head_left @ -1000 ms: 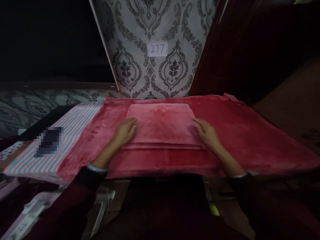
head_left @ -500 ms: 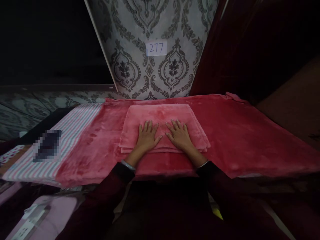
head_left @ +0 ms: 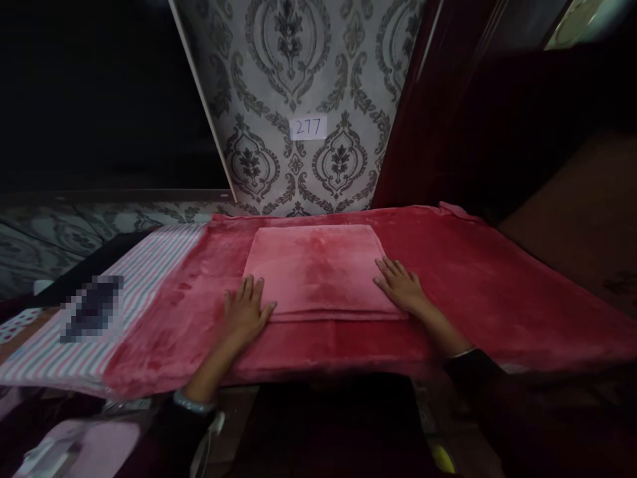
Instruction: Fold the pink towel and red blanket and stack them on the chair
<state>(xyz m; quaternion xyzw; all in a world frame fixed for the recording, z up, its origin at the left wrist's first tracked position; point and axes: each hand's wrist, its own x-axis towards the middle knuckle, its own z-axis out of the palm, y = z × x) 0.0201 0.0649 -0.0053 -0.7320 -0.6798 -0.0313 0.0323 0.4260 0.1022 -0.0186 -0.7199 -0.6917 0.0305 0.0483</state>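
A folded pink plush cloth (head_left: 318, 272) lies flat in the middle of a larger red plush cover (head_left: 478, 285), its layered edge facing me. My left hand (head_left: 246, 311) rests at the folded cloth's near left corner, fingers spread and pointing away from me. At its right edge, my right hand (head_left: 399, 284) lies with fingers stretched over the side of the cloth. Both hands are open and grip nothing. Darker brushed patches show on the pile of the folded cloth.
A striped cloth (head_left: 144, 279) covers the left end, with a blurred-out dark item (head_left: 93, 309) on it. Behind are a large dark screen (head_left: 109, 99), patterned wallpaper and a paper marked 277 (head_left: 308, 127). A dark red panel (head_left: 448, 119) stands at the right.
My hands have moved apart from the middle of the folded cloth to its left and right edges. The brushed patches on its top look different. The view has tilted up slightly.
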